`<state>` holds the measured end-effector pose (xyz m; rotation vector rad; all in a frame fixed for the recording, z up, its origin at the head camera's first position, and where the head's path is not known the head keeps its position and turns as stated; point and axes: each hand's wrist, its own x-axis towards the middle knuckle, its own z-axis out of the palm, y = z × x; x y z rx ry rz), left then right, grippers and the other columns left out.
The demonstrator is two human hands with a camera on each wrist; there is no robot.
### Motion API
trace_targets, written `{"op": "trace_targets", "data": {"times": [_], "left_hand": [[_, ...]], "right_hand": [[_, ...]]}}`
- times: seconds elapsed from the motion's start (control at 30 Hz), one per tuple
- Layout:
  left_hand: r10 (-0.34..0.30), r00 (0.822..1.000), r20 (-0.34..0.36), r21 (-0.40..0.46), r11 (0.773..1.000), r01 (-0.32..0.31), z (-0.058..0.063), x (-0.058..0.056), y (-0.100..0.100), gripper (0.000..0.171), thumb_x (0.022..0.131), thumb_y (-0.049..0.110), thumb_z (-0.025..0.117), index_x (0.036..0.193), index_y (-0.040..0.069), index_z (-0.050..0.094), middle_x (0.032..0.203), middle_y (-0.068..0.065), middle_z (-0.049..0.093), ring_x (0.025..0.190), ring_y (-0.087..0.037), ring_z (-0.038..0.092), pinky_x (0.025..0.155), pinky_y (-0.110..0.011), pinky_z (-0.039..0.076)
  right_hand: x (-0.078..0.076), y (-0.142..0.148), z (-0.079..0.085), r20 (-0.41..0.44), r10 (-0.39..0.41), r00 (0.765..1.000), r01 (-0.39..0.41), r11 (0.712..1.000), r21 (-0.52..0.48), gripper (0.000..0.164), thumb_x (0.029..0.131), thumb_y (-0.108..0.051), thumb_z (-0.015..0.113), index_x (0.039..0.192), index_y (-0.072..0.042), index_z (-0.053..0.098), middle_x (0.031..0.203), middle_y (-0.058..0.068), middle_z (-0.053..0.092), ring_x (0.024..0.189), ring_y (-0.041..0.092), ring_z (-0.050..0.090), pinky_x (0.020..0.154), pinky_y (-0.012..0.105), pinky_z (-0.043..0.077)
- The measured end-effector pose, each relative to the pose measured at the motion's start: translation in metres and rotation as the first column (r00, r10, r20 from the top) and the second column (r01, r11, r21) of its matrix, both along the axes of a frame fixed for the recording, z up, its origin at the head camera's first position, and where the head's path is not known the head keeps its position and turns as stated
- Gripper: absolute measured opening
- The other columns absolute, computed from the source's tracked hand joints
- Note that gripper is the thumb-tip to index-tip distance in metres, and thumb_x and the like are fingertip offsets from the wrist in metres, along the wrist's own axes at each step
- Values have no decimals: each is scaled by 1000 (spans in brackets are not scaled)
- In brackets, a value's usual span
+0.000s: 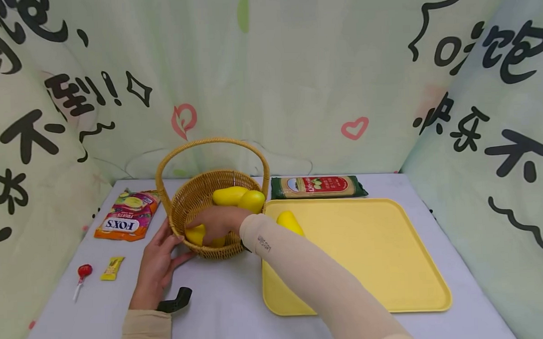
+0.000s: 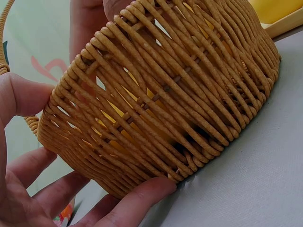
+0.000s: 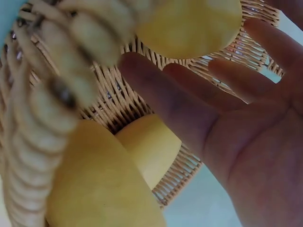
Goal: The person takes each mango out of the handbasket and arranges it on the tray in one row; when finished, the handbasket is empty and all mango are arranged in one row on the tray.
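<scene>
A wicker basket (image 1: 242, 178) with a tall handle stands at the back left of the table, holding several smooth yellow mango-shaped fruits (image 1: 228, 196). My left hand (image 1: 158, 265) grips the basket's near left side; in the left wrist view, its thumb lies at the rim and its fingers spread along the woven wall (image 2: 156, 94). Inside the basket, my right hand (image 1: 219, 221) reaches down by a yellow fruit (image 1: 194, 234) at the front. The right wrist view shows the right fingers (image 3: 175, 101) fairly straight, beside a yellow fruit (image 3: 194, 28); contact is unclear.
A yellow tray (image 1: 369, 256) fills the right side, with another yellow fruit (image 1: 290, 222) at its left, partly behind my right sleeve. Behind it lies a green-and-red package (image 1: 319, 187). On the left are a candy bag (image 1: 128, 214), a lollipop (image 1: 84, 272) and a yellow wrapped candy (image 1: 112, 268).
</scene>
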<state>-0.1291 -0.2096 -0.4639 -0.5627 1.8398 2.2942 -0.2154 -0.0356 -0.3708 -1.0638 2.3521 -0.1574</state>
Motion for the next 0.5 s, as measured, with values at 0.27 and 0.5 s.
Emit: {"op": "trace_targets", "data": {"times": [0.27,0.5], "left_hand": [[5,1000,10,0,1000,-5,0,1,1,69,108,19,52,161,56,27,177,14,22,158,-26,33,102,-47,60],[1,1000,9,-3,1000,-1,1,1,0,70,108,18,52,161,56,26,177,15,20,158,-26,32,103,-46,60]], "right_hand": [[0,-5,-2,-4,-17,1000,18,1000,17,59,99,-26,73,155,-31,56,160,-7,53,142,12,51,122,30,41],[-2,-5,-6,7,-80,997,80,996,-46,59,95,-23,80,150,-32,60,156,-9,56,128,12,55,115,30,47]]}}
